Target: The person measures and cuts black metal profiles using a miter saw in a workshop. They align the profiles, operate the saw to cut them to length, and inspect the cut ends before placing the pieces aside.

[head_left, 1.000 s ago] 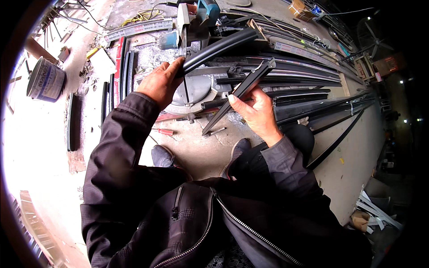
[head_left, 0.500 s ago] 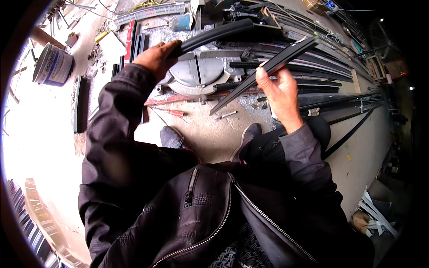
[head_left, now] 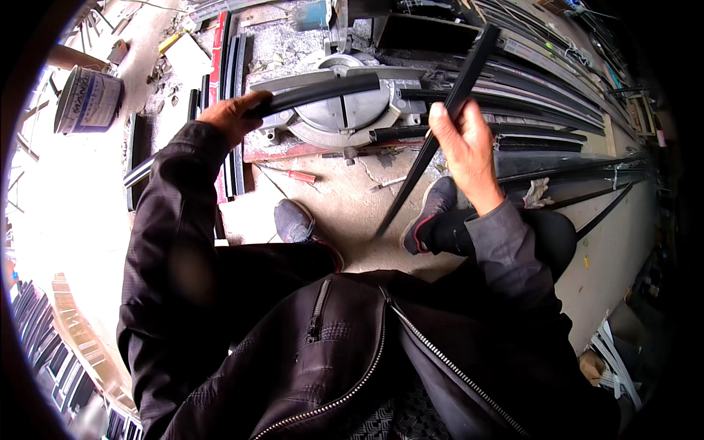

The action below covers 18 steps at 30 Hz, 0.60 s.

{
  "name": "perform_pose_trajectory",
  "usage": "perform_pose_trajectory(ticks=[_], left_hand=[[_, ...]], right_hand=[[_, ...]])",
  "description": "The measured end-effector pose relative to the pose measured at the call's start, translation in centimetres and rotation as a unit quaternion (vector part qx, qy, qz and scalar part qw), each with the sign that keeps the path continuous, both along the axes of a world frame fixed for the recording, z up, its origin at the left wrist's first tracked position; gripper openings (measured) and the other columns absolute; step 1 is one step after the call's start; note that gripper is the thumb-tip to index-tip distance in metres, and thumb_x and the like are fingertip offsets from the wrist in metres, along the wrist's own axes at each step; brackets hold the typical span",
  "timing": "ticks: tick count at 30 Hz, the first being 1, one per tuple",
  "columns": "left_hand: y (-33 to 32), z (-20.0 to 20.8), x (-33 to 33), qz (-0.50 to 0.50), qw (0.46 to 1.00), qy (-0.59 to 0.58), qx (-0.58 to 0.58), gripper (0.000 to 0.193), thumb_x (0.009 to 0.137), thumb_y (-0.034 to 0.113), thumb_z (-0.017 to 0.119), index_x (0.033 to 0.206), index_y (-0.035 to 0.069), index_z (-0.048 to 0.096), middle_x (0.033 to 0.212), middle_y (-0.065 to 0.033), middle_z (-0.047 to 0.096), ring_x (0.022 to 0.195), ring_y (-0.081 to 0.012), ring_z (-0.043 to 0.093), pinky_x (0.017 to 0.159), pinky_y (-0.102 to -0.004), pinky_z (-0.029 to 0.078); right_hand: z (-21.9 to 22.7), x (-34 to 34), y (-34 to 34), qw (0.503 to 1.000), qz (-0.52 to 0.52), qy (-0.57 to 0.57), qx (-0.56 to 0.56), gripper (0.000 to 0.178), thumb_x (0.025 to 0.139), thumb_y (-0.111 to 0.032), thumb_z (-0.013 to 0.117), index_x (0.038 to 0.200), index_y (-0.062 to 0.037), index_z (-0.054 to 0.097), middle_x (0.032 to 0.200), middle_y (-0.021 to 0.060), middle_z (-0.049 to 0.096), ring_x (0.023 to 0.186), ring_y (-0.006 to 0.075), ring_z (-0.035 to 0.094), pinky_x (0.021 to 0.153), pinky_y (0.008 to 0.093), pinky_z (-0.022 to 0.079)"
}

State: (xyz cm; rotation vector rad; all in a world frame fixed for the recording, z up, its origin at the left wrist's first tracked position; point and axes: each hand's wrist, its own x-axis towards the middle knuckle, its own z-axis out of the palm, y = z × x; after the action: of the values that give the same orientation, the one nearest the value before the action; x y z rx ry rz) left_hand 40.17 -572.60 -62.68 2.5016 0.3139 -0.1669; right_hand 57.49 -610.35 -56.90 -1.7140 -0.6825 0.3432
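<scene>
My left hand (head_left: 231, 119) grips a black profile (head_left: 323, 94) by its left end, the rest jutting rightward, while my right hand (head_left: 469, 154) pinches a slanting black strip (head_left: 475, 62) between thumb (head_left: 441, 123) and fingers (head_left: 471, 115), extending above and below.

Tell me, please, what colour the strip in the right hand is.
The strip is black, seen best in the head view.

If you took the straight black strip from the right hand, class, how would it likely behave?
The black strip is probably stiff: it looks straight though the right hand grips only its middle. It seems light for its size, since one hand supports it. Its long, narrow shape may make it swing or tip.
</scene>
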Motion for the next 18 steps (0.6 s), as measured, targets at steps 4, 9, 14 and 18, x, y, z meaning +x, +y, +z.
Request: perform_pose_trajectory(ticks=[4,9,14,18], left_hand=[[1.9,-2.1,-1.7,0.006,0.998,0.045,0.048,0.049,0.093,0.013,0.072,0.138,0.022,0.057,0.114,-0.0141,0.073,0.108,-0.0340,0.071,0.091,-0.0434,0.056],[3.6,-5.8,-1.1,0.007,0.996,0.040,0.085,0.040,0.093,0.018,0.073,0.130,0.023,0.060,0.114,-0.0121,0.069,0.109,-0.0368,0.068,0.090,-0.0465,0.055],[5.3,-8.7,-1.5,0.024,0.994,0.037,0.102,0.028,0.097,0.020,0.069,0.120,0.007,0.061,0.107,-0.0160,0.067,0.105,-0.0382,0.066,0.090,-0.0458,0.052],[6.8,-11.7,-0.4,0.041,0.994,-0.005,0.103,0.021,0.096,0.020,0.069,0.110,0.007,0.061,0.100,-0.0150,0.067,0.101,-0.0371,0.066,0.087,-0.0469,0.052]], right_hand=[[-3.2,-0.1,3.0,0.992,0.091,0.027,-0.077,0.036,0.102,-0.040,0.067,0.105,-0.0049,0.058,0.083,-0.0007,0.060,0.077,0.0113,0.057,0.069,0.0294,0.049],[-7.7,-2.4,5.0,0.973,0.127,0.006,-0.194,0.040,0.099,-0.041,0.068,0.102,-0.0035,0.056,0.079,0.0147,0.064,0.072,0.0282,0.065,0.067,0.0413,0.052],[-13.1,-4.6,7.5,0.947,0.205,-0.007,-0.248,0.043,0.097,-0.043,0.068,0.102,-0.0030,0.052,0.087,0.0229,0.067,0.083,0.0456,0.067,0.071,0.0508,0.051],[-16.2,-5.0,9.7,0.938,0.219,0.003,-0.267,0.042,0.098,-0.041,0.068,0.104,-0.0027,0.053,0.089,0.0229,0.067,0.084,0.0448,0.067,0.072,0.0493,0.051]])
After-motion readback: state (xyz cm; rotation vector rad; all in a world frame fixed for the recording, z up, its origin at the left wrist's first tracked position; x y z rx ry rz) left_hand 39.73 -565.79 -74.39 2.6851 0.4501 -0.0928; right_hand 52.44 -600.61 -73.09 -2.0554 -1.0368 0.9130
